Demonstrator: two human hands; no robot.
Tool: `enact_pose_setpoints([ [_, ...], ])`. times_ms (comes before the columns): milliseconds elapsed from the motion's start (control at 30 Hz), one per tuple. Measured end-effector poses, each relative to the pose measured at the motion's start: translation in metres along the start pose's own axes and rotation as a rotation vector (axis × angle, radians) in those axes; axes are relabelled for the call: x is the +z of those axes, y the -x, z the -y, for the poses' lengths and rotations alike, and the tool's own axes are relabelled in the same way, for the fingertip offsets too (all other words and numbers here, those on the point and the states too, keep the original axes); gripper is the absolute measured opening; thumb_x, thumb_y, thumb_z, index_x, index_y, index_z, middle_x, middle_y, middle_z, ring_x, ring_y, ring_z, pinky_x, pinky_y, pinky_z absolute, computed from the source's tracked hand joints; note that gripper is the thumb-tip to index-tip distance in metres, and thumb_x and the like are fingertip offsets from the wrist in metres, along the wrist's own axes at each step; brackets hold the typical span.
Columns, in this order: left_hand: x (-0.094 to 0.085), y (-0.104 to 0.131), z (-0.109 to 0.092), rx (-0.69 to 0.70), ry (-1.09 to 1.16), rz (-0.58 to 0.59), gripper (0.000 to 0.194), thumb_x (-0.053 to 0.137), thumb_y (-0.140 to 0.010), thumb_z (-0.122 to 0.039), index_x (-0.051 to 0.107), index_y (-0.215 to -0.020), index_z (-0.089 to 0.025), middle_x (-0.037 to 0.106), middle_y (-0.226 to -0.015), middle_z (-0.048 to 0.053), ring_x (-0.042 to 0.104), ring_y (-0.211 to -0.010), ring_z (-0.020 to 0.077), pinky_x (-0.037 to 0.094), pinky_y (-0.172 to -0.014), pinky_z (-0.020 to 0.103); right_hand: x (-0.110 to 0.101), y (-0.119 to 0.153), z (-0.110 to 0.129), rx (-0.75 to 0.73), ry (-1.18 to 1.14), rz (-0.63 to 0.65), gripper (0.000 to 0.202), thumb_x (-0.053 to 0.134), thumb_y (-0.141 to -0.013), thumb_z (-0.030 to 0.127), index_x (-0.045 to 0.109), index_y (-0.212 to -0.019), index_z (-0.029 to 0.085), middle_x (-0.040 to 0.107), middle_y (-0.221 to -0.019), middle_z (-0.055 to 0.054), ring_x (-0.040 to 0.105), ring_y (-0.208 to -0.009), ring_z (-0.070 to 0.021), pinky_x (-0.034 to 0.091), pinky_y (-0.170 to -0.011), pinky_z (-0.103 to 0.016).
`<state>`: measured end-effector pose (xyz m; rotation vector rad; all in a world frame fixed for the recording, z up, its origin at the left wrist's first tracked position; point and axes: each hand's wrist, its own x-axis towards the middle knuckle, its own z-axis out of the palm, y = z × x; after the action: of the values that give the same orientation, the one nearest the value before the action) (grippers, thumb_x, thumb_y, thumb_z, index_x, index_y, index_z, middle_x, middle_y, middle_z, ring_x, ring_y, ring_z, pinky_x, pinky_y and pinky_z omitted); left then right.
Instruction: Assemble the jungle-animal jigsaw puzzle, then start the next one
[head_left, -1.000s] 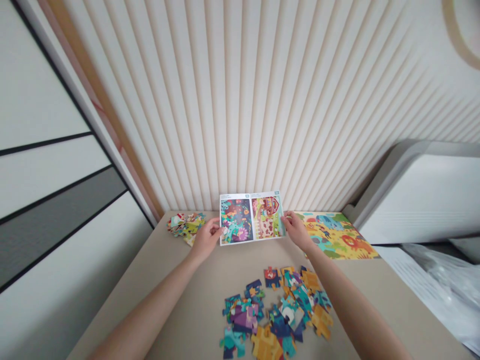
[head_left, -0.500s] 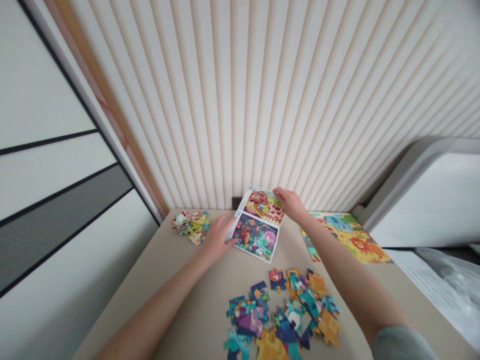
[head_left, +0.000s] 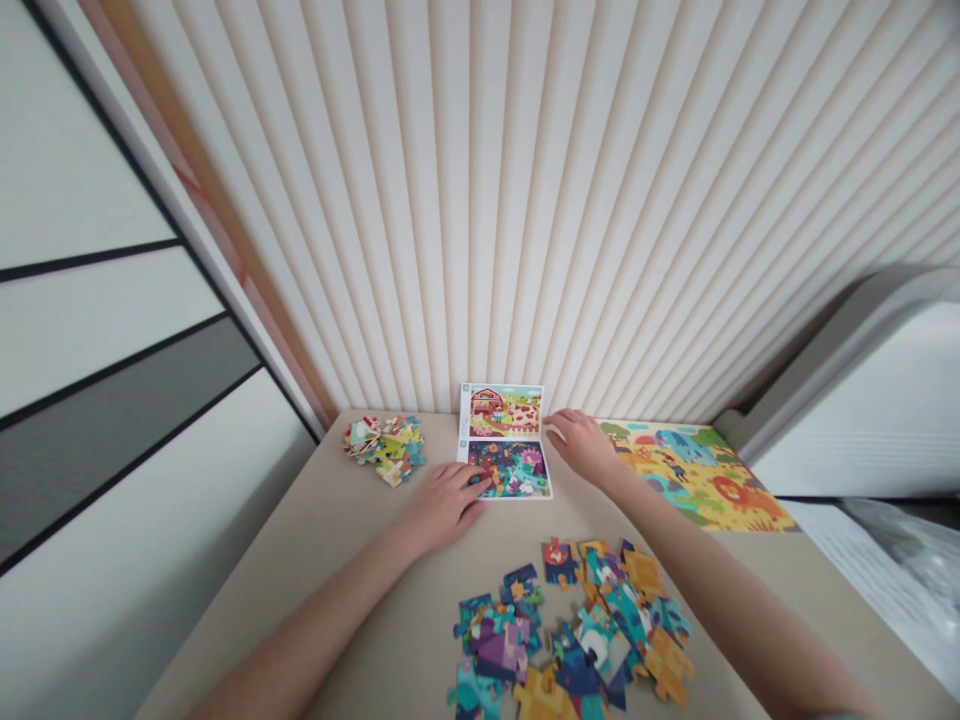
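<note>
A folded picture sheet (head_left: pixel 525 472) sits at the back of the table, its lower page flat and its upper page tilted up against the ribbed wall. The upper page shows a barn and a spotted cow, the lower one a dark, colourful scene. My left hand (head_left: pixel 446 503) lies on the lower page's left corner, fingers stretched over the print. Beside the upper page's right edge is my right hand (head_left: pixel 581 440), fingers loosely bent and apart, holding nothing. Loose jigsaw pieces (head_left: pixel 499 640) in purple, teal and orange lie in a heap nearer me.
Another pile of jigsaw pieces (head_left: pixel 390 450) rests at the back left. To the right lies an assembled animal puzzle (head_left: pixel 720 485) with a lion and an elephant. The ribbed wall (head_left: pixel 517 200) bounds the table (head_left: pixel 360 600) behind; clear plastic wrapping (head_left: pixel 907 560) is at far right.
The picture sheet has turned straight and moved back to the wall, its upper page now propped there. My right hand has let go of its edge; my left hand has slid onto the lower page.
</note>
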<state>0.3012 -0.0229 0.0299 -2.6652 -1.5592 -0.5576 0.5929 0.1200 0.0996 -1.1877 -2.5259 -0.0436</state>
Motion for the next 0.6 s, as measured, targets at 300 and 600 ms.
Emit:
enact_pose_setpoints([
  [300,-0.028,0.036,-0.017,-0.015,0.051,-0.019,0.043,0.048,-0.108,-0.035,0.06,-0.147,-0.02,0.057,-0.15,0.016,0.052,-0.141,0.0317,0.043,-0.12,0.055,-0.011,0.236,-0.022,0.137,-0.072,0.155,0.071,0.056,-0.101,0.06,0.036,-0.165,0.04,0.044,-0.168,-0.008,0.038,-0.156,-0.0387,0.03,-0.123,-0.07],
  [600,-0.03,0.11,-0.121,0.211,0.193,0.323,0.109,0.074,-0.082,-0.075,0.021,-0.17,-0.037,0.006,-0.179,0.012,0.023,-0.16,0.0459,0.028,-0.125,0.07,0.026,0.258,0.051,0.12,-0.096,0.136,0.092,0.061,-0.095,0.069,0.018,-0.17,0.038,0.02,-0.177,-0.006,0.017,-0.163,-0.0398,0.02,-0.128,-0.068],
])
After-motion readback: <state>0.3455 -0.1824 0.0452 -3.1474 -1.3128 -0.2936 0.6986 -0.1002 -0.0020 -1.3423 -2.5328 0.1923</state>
